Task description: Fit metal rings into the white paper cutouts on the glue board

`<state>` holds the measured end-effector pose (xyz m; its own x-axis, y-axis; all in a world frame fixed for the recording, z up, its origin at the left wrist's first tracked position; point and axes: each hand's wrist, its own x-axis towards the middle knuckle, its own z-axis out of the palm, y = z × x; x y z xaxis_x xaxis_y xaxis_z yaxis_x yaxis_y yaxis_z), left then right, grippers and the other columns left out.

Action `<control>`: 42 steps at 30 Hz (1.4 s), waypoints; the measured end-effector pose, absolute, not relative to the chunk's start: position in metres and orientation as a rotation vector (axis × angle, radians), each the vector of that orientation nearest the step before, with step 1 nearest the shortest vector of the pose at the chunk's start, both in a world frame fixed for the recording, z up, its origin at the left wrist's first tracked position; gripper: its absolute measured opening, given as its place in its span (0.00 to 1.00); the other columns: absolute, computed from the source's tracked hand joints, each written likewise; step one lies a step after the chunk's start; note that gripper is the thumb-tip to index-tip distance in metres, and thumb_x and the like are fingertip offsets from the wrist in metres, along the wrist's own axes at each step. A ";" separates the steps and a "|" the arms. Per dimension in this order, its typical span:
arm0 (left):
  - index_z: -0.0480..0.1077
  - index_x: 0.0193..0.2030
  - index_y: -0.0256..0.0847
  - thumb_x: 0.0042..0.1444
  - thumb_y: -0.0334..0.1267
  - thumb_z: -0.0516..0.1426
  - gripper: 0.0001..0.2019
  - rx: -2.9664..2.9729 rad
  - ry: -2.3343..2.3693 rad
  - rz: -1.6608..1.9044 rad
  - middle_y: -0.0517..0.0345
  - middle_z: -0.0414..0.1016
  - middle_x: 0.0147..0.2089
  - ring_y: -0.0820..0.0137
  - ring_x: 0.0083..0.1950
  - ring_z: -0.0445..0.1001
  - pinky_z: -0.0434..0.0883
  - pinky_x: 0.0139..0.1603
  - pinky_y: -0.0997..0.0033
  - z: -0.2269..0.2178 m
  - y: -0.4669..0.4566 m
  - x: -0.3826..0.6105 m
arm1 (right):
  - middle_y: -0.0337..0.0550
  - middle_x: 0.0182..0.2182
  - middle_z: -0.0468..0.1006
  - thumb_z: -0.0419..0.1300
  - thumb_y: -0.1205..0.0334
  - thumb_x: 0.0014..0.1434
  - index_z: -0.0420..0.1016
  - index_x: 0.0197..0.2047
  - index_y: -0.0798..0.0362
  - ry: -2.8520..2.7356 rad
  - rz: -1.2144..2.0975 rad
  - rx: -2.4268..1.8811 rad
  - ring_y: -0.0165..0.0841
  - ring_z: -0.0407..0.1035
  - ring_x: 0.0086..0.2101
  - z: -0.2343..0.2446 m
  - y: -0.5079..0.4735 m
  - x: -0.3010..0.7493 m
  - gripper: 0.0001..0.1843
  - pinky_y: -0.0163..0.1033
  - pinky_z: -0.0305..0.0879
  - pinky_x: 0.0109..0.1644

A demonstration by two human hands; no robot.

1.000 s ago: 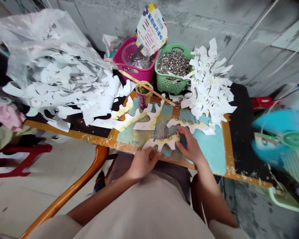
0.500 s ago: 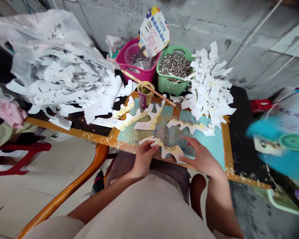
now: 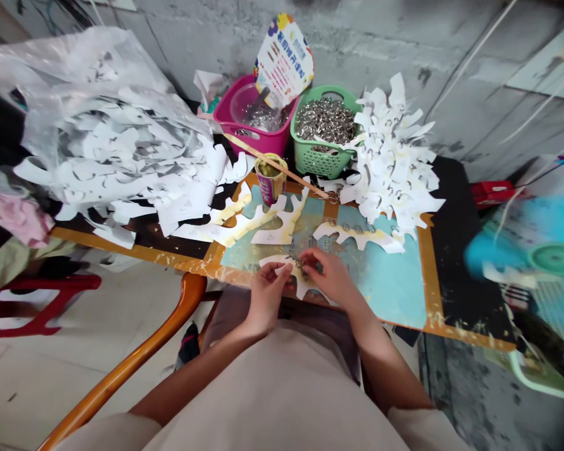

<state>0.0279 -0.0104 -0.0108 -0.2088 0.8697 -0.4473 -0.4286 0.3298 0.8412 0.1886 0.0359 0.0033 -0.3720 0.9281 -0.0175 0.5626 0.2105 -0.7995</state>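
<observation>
While my left grip (image 3: 267, 292) pinches the left part of a white, scalloped strip (image 3: 302, 289) at the near edge of the black desk (image 3: 465, 282), my right grip (image 3: 333, 277) bends its fingers to the silver metal rings (image 3: 299, 265) on it; whether they pinch one, I cannot tell. Farther stands a purple cup (image 3: 269, 188), a long wooden stick (image 3: 291, 173) across its top, then a pink plastic basket (image 3: 276, 143) left of a green plastic basket (image 3: 326, 164).

"What's blurred?"
"The fan (image 3: 557, 259), far right."
"Cut off?"
"The red stool (image 3: 70, 284), at the left edge."
"Hidden?"
"Part of the paper strip (image 3: 302, 289), behind the right hand (image 3: 331, 279), lower centre."
</observation>
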 end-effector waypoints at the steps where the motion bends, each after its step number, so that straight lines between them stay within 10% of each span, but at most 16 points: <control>1: 0.70 0.35 0.36 0.43 0.46 0.70 0.20 0.466 1.297 1.271 0.65 0.71 0.24 0.77 0.24 0.71 0.71 0.29 0.77 -0.012 -0.010 0.028 | 0.40 0.38 0.80 0.58 0.69 0.59 0.72 0.44 0.48 -2.028 0.963 -1.370 0.36 0.74 0.40 0.007 0.033 0.189 0.10 0.41 0.66 0.45; 24: 0.66 0.29 0.38 0.47 0.39 0.70 0.15 0.472 1.121 1.393 0.65 0.70 0.30 0.80 0.30 0.69 0.71 0.40 0.78 -0.009 -0.021 0.028 | 0.44 0.42 0.83 0.61 0.62 0.60 0.79 0.38 0.49 -1.591 0.950 -1.316 0.37 0.77 0.44 0.006 0.012 0.164 0.05 0.44 0.71 0.52; 34: 0.62 0.37 0.43 0.48 0.39 0.68 0.18 0.490 1.107 1.429 0.67 0.68 0.33 0.79 0.32 0.69 0.66 0.37 0.80 -0.009 -0.025 0.033 | 0.42 0.41 0.83 0.56 0.59 0.66 0.75 0.44 0.46 -1.746 0.723 -1.468 0.38 0.76 0.43 -0.001 -0.009 0.157 0.07 0.60 0.43 0.70; 42: 0.61 0.42 0.46 0.49 0.39 0.67 0.20 0.449 1.089 1.447 0.65 0.69 0.38 0.76 0.38 0.71 0.69 0.43 0.76 -0.014 -0.031 0.036 | 0.43 0.40 0.81 0.55 0.60 0.67 0.74 0.43 0.47 -1.779 0.683 -1.491 0.39 0.74 0.43 0.002 -0.011 0.152 0.07 0.60 0.46 0.68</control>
